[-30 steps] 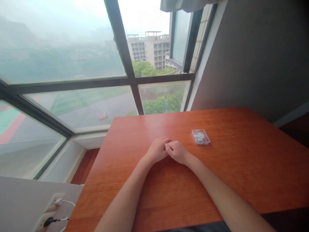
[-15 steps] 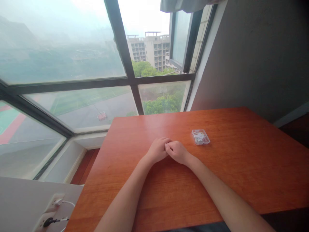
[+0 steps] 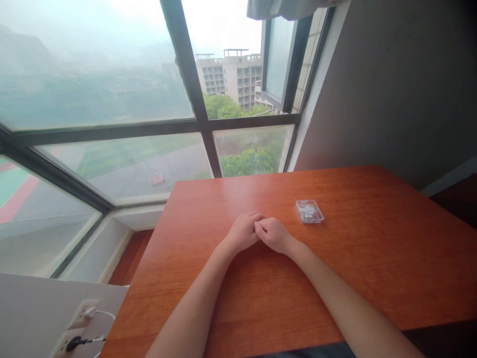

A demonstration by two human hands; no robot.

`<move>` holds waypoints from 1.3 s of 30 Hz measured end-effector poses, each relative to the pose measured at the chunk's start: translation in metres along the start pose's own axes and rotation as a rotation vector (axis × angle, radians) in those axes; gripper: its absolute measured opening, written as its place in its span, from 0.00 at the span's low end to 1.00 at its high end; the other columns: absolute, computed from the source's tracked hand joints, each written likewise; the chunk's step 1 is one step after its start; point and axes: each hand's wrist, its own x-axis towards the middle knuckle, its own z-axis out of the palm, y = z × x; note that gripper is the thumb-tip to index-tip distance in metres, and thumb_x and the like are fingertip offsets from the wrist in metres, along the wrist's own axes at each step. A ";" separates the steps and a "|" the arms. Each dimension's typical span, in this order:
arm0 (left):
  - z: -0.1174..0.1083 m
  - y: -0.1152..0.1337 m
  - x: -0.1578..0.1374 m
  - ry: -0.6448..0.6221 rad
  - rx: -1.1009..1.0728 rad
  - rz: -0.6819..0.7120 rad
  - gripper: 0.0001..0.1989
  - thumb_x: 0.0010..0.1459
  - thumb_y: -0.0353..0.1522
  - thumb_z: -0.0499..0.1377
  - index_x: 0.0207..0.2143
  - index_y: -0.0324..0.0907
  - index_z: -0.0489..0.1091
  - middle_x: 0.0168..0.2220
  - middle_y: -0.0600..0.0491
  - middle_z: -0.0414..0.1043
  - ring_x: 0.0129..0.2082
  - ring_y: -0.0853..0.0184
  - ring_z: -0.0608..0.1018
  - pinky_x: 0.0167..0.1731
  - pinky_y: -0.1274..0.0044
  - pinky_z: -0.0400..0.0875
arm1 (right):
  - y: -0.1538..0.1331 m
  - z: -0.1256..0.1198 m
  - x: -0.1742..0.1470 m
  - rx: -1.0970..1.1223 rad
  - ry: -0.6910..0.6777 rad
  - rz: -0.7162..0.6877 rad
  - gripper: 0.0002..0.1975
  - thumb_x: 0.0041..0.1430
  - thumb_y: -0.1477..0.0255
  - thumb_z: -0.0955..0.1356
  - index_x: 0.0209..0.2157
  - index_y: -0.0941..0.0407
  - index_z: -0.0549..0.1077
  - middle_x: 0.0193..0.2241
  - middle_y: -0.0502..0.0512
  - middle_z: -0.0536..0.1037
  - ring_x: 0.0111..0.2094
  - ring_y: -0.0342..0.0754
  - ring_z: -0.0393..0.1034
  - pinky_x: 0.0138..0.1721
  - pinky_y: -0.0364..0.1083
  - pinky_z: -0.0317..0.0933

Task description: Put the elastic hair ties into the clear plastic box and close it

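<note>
My left hand (image 3: pixel 244 232) and my right hand (image 3: pixel 275 234) rest together on the wooden table (image 3: pixel 208 204), meeting at the fingers. Both are closed, with the fingers curled in and no object showing in either one. Where they touch, the hands partly cover each other's fingertips. A small clear plastic box (image 3: pixel 309 212) lies flat on the tabletop, a short way beyond and to the right of my right hand. Small pale and coloured pieces show through its lid, too small to name.
Dark-framed windows (image 3: pixel 112 134) run along the far and left sides of the table. A grey wall (image 3: pixel 383 89) stands at the right. Low on the left wall, plugs with cables sit in power sockets (image 3: pixel 74 333). The table's near edge is by my forearms.
</note>
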 end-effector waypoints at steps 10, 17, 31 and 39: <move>0.001 0.000 0.000 -0.010 0.006 -0.011 0.16 0.49 0.28 0.54 0.41 0.42 0.74 0.40 0.49 0.76 0.39 0.62 0.77 0.39 0.74 0.69 | 0.000 -0.001 0.000 -0.006 -0.004 -0.002 0.22 0.65 0.69 0.57 0.19 0.57 0.69 0.20 0.54 0.74 0.23 0.43 0.64 0.27 0.43 0.53; 0.001 -0.001 0.000 0.007 0.007 0.007 0.16 0.49 0.27 0.54 0.41 0.42 0.74 0.40 0.49 0.77 0.39 0.62 0.77 0.39 0.74 0.68 | -0.001 -0.001 0.000 0.007 -0.002 0.007 0.21 0.64 0.68 0.58 0.18 0.57 0.67 0.19 0.52 0.72 0.22 0.43 0.63 0.27 0.43 0.52; 0.001 -0.001 0.000 0.002 0.006 0.005 0.16 0.50 0.28 0.54 0.41 0.41 0.74 0.39 0.49 0.77 0.38 0.62 0.77 0.38 0.75 0.68 | -0.001 -0.001 0.000 0.004 0.003 0.004 0.21 0.64 0.69 0.57 0.18 0.57 0.66 0.19 0.53 0.72 0.22 0.43 0.63 0.26 0.43 0.51; 0.002 -0.002 0.000 0.008 0.008 0.006 0.16 0.50 0.28 0.54 0.41 0.41 0.74 0.38 0.50 0.76 0.37 0.63 0.77 0.37 0.75 0.68 | 0.000 0.000 0.000 0.018 0.001 0.010 0.21 0.64 0.69 0.57 0.18 0.57 0.66 0.19 0.54 0.72 0.23 0.43 0.64 0.27 0.43 0.52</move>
